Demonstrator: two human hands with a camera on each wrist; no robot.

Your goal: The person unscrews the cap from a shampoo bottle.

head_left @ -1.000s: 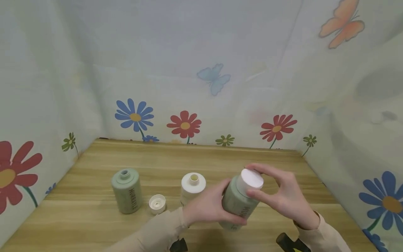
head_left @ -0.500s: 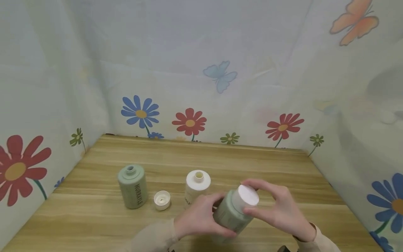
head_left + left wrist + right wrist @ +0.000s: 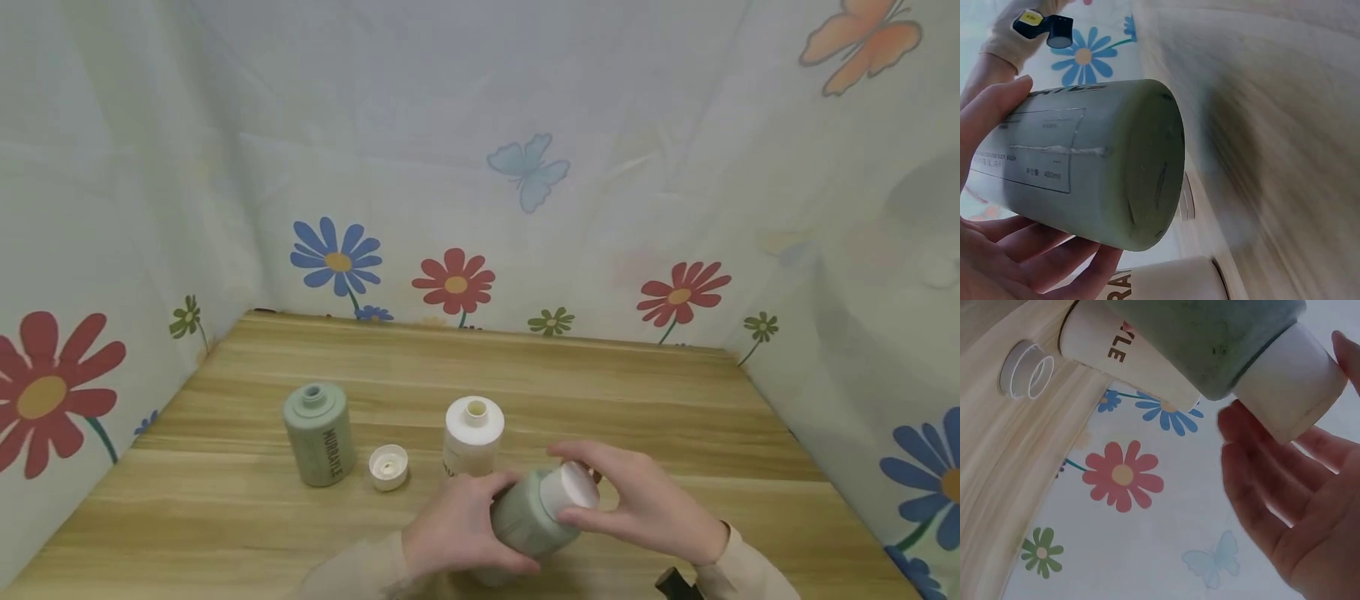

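Note:
My left hand (image 3: 461, 529) grips a green bottle (image 3: 525, 521) around its body, holding it tilted with its white cap up to the right. Thumb and fingers of my right hand (image 3: 645, 504) pinch that white cap (image 3: 573, 490), which sits on the bottle's top. In the left wrist view the bottle's base hangs above the table, its printed label (image 3: 1047, 150) showing. Behind my left hand stands a white bottle (image 3: 474, 429) with an uncovered neck, its lower part hidden. A loose white cap (image 3: 388, 467) lies on the table, hollow side up.
Another green bottle (image 3: 320, 437), upright with an uncovered neck, stands left of the loose cap. The wooden table (image 3: 637, 400) is backed and flanked by a flower-printed cloth (image 3: 397, 167).
Both hands have come lower and to the left with the green bottle, which leans over further. The right hand keeps its fingers at the cap. The head view has shifted slightly.

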